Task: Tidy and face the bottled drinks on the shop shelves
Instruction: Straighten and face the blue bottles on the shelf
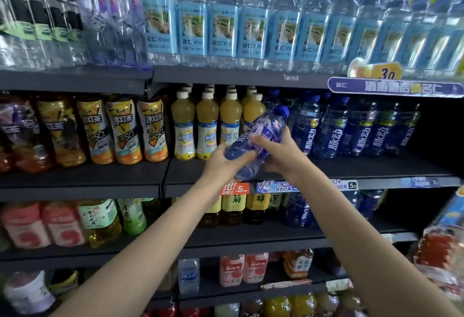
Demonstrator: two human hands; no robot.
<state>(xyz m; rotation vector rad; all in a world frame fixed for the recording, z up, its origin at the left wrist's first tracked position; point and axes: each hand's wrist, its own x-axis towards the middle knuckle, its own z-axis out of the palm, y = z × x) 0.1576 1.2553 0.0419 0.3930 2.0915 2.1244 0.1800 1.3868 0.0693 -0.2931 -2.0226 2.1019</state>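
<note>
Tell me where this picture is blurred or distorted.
Head view: the tilted blue plastic bottle held in both hands, left and right, is motion-smeared; the far-left bottles blur; the dark metal shelf edges bow from wide-angle distortion.

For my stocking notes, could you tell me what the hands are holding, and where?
A blue bottle, tilted: left hand near its base, right hand around its middle.

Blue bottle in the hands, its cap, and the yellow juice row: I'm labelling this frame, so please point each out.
blue bottle (261, 136), head view, on its label mid-body.
cap (283, 110), head view, on the blue top.
yellow juice row (207, 113), head view, on the second bottle's body.
</note>
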